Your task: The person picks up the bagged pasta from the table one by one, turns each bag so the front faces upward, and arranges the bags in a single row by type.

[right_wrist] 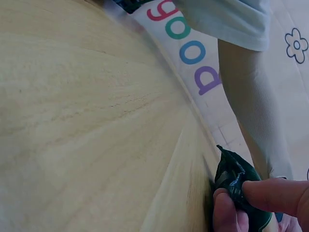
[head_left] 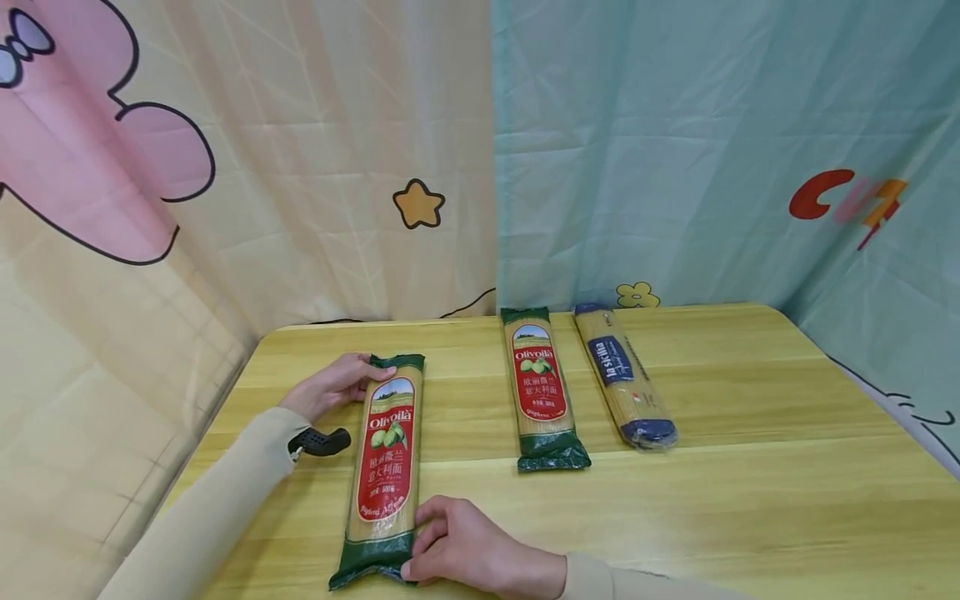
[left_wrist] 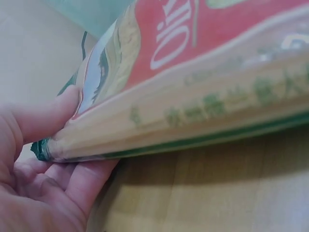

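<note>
A long pack of spaghetti with green ends and a red Olivoilà label lies label up at the left of the table, slightly slanted. My left hand grips its far end, thumb on top and fingers under the edge. In the left wrist view the pack is raised off the wood at that end. My right hand pinches the near green end between thumb and fingers. The right wrist view shows that crumpled green end between the thumb and the fingers.
On the wooden table, a second Olivoilà spaghetti pack lies at centre. Right of it is a La Sicilia spaghetti pack with blue ends. Patterned curtains stand behind the table's far edge and along its sides.
</note>
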### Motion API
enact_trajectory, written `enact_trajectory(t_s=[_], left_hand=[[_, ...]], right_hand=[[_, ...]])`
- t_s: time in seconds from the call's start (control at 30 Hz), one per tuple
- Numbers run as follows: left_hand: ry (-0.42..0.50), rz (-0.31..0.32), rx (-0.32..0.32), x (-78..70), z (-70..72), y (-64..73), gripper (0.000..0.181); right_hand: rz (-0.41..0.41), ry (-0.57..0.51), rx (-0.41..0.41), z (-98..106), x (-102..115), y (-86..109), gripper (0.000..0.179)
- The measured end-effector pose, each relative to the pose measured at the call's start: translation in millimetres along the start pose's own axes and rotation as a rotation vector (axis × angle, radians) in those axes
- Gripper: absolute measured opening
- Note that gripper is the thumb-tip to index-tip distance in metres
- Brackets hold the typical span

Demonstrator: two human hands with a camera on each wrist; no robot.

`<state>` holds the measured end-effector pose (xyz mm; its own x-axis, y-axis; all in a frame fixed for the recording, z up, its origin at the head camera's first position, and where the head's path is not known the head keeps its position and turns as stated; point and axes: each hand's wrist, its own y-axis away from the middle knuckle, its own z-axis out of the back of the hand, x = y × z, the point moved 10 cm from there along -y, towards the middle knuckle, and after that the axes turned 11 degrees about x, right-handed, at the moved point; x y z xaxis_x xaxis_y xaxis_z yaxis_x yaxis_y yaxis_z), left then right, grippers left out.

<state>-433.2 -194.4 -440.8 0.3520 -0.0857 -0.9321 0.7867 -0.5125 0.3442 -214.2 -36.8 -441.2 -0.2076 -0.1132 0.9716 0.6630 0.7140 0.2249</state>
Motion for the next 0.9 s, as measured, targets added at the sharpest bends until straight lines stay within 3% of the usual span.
enact_trajectory(t_s=[0.17, 0.33, 0.6, 0.77, 0.9], left_hand=[[-0.008, 0.010, -0.051, -7.2, 1.0, -5.5, 0.028], [0.043, -0.005, -0.087, -17.8, 3.6, -11.9, 0.015], [0.083, -0.042, -0.036, -32.9, -7.8, -35.5, 0.008], [0.070, -0.047, -0.058, -40.0, -11.5, -49.7, 0.027], [0.046, -0.041, -0.073, -44.2, -13.2, -61.5, 0.060]], right_hand=[[0.028, -0.014, -0.067, 9.7, 3.1, -2.1, 0.029], [0.063, 0.016, -0.121, 26.0, 9.2, -3.3, 0.028], [0.094, 0.081, -0.170, 58.7, 18.6, -2.1, 0.034], [0.107, 0.127, -0.187, 74.2, 26.8, -0.2, 0.036], [0.109, 0.198, -0.220, 86.2, 32.3, 1.1, 0.037]])
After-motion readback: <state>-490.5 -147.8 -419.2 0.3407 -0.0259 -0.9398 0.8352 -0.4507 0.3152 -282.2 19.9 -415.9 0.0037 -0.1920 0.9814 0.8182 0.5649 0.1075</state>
